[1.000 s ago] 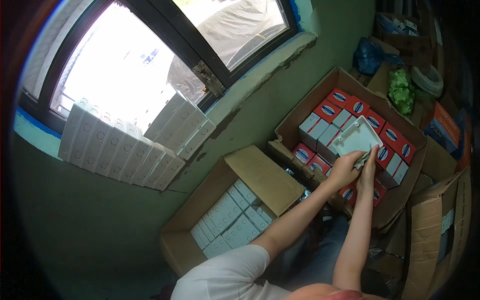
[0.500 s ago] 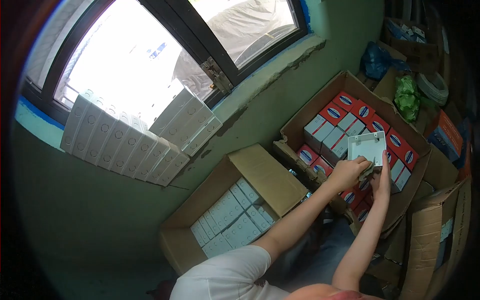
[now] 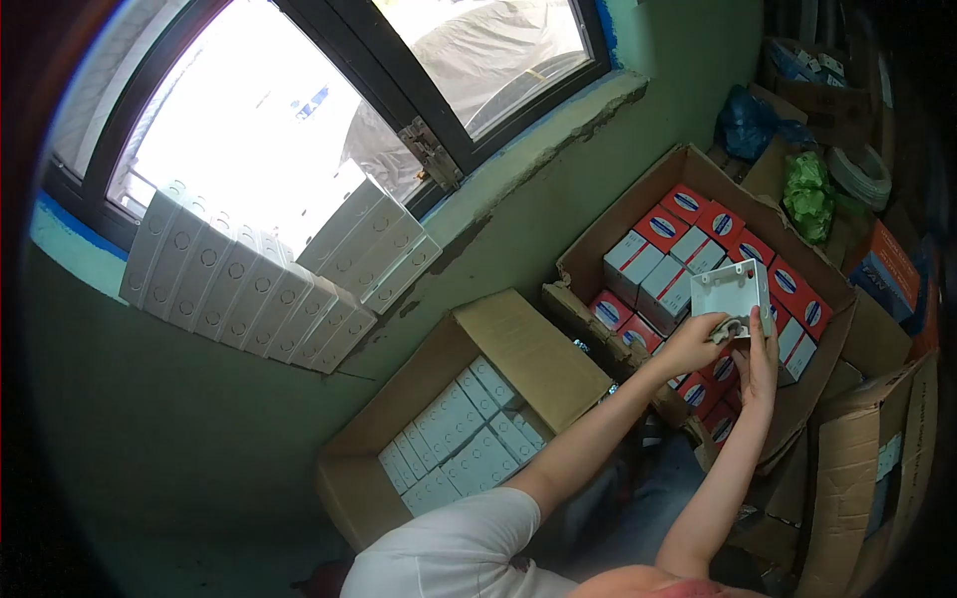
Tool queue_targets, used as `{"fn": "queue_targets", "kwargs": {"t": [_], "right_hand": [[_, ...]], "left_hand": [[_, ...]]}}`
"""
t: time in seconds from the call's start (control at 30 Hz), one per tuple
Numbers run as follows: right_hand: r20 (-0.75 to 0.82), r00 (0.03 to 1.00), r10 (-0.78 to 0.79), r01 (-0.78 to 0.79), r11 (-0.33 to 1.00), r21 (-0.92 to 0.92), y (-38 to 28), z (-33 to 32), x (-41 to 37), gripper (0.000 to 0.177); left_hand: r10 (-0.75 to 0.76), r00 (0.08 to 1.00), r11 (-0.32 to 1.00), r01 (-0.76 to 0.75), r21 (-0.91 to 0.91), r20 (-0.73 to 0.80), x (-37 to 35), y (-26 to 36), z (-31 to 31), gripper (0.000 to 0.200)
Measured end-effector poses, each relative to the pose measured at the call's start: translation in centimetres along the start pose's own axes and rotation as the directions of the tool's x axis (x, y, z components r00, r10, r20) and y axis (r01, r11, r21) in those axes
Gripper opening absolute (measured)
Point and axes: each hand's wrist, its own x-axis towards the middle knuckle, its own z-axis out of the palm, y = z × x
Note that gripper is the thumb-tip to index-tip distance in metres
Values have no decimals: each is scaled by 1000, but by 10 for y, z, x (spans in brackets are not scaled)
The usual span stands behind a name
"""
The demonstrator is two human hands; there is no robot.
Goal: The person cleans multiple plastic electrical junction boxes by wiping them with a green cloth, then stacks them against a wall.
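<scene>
A shallow white plastic junction box (image 3: 728, 286), open side towards me, is held above the carton of red and white packs. My right hand (image 3: 759, 369) grips its right side and lower edge, the thumb up along the wall. My left hand (image 3: 695, 344) is closed around a small crumpled greyish cloth (image 3: 730, 330), pressed at the near edge of the box. Its fingertips are partly hidden by the cloth. Directly under both hands lie red and white packs (image 3: 666, 284) in an open cardboard carton (image 3: 598, 234).
White junction boxes (image 3: 229, 264) stand stacked on the window sill. A second open carton (image 3: 533, 344) holds rows of more white boxes (image 3: 449, 424). To the right are a green bag (image 3: 809, 194), a blue bag (image 3: 750, 122), a cable coil (image 3: 862, 177) and a torn carton (image 3: 847, 468).
The white box has tilted slightly, showing more of its right outer wall. My left hand and the cloth have shifted a little lower along its near edge.
</scene>
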Motion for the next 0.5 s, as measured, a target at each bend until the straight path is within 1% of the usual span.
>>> {"fn": "queue_targets", "kwargs": {"t": [0.1, 0.13, 0.2, 0.3, 0.33, 0.43, 0.47, 0.5], "right_hand": [[9, 997, -70, 71, 994, -80, -11, 2, -12, 79], [29, 993, -114, 117, 985, -128, -8, 0, -10, 78], [72, 978, -195, 206, 954, -217, -1, -4, -5, 75], [49, 999, 12, 1, 968, -251, 3, -3, -5, 76], [78, 996, 47, -30, 978, -209, 2, -2, -5, 78], [84, 996, 4, 5, 994, -107, 1, 1, -9, 81], [113, 994, 4, 0, 999, -41, 7, -4, -4, 86], [123, 992, 21, -21, 1000, 5, 7, -6, -4, 87]], "left_hand": [[-70, 997, 985, 65, 162, 28, -2, -7, -1, 22], [-80, 996, 996, 78, 44, 40, -1, -9, 1, 24], [-95, 993, 976, 107, -190, 73, 1, -7, 3, 27], [-94, 993, 886, 119, -449, 76, -2, 2, 5, 31], [-116, 988, 859, 150, -490, 100, -2, 3, 5, 31], [-207, 950, 867, 289, -407, 235, -5, 17, -12, 31], [-198, 934, 855, 312, -413, 296, -5, 19, -16, 28], [-67, 973, 932, 140, -334, 222, -5, 16, -12, 27]]}}
